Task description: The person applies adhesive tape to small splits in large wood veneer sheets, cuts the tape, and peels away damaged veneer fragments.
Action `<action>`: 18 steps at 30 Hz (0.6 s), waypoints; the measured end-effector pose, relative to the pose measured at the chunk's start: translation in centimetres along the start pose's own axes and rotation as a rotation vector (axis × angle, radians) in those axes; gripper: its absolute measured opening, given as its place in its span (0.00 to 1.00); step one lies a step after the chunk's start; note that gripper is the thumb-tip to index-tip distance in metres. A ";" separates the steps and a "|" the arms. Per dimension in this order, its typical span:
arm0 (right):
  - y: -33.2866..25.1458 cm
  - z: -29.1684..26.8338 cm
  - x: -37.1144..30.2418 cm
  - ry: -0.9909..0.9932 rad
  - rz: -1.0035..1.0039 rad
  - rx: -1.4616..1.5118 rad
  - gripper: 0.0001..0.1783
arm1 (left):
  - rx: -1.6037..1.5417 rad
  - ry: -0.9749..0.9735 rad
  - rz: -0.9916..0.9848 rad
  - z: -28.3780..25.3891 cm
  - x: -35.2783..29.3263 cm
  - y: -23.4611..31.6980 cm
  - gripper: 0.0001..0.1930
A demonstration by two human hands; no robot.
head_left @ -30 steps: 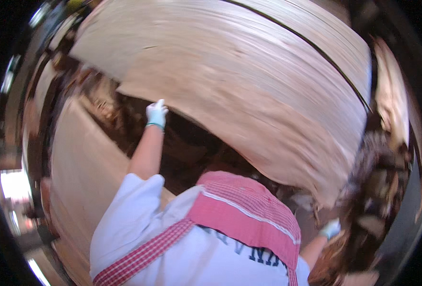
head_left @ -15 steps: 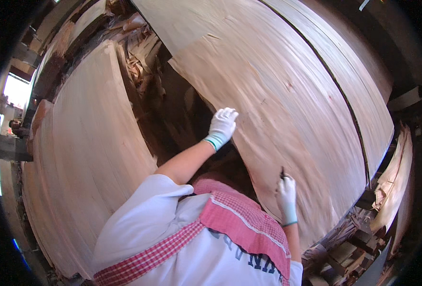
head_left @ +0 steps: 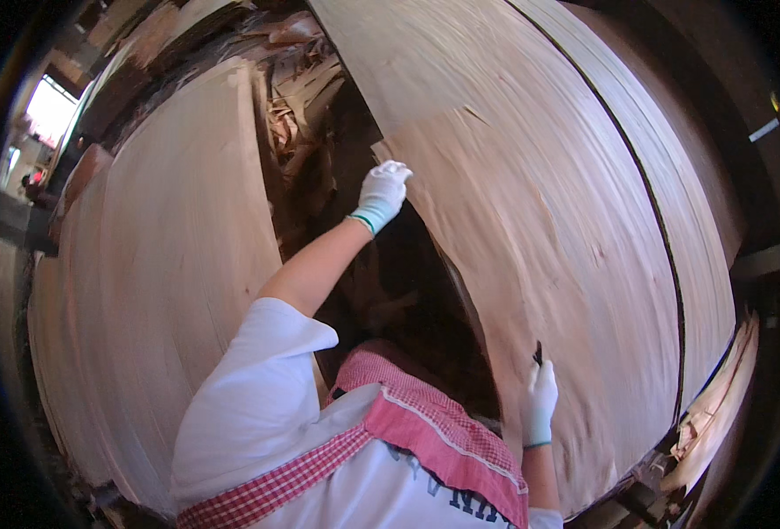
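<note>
A large pale wood veneer sheet (head_left: 496, 229) with a wavy near-left edge lies over the stack to my right. My left hand (head_left: 384, 192), in a white glove with a green cuff, is closed at that edge, close to the sheet's far-left corner. Lower down, over the same sheet, my right hand (head_left: 541, 401) wears a matching glove. Its fingers are wrapped round a small dark tool (head_left: 538, 354) whose tip points away from me; its exact kind is too small to tell.
Another veneer stack (head_left: 169, 212) rises on my left, with a dark gap (head_left: 399, 282) between the stacks. Torn veneer scraps (head_left: 297, 119) lie at the gap's far end. A dark slit (head_left: 641, 167) runs along the right-hand stack, and loose strips (head_left: 716, 406) lean beyond it.
My left hand has moved away from me along the sheet's edge, nearer its far corner. The right hand still holds the dark tool over the sheet. The whole view has shifted a little.
</note>
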State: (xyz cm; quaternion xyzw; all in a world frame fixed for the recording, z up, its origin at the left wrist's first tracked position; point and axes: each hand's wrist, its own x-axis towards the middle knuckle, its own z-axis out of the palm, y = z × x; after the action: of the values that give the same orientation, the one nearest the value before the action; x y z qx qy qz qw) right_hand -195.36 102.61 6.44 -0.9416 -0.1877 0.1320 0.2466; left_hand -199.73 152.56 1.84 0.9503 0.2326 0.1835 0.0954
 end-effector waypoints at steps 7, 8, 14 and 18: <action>-21.4 12.4 14.2 -0.149 -0.111 -0.255 0.10 | -0.038 -0.259 0.304 0.5 9.2 -11.8 0.22; -24.1 14.2 16.3 -0.107 -0.199 -0.251 0.10 | -0.085 -0.335 0.326 0.7 9.9 -12.3 0.23; -35.3 22.8 24.9 -0.145 -0.249 -0.342 0.11 | -0.211 -0.342 0.389 1.8 11.8 -15.0 0.24; -38.6 25.8 27.3 -0.122 -0.252 -0.330 0.11 | -0.206 -0.397 0.416 2.1 13.5 -16.0 0.25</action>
State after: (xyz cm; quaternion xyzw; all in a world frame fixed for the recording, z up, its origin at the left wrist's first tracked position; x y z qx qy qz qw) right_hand -190.91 155.96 0.26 -0.9284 -0.3378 0.1244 0.0918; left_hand -194.35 172.81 -0.24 0.9802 -0.0098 0.0325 0.1953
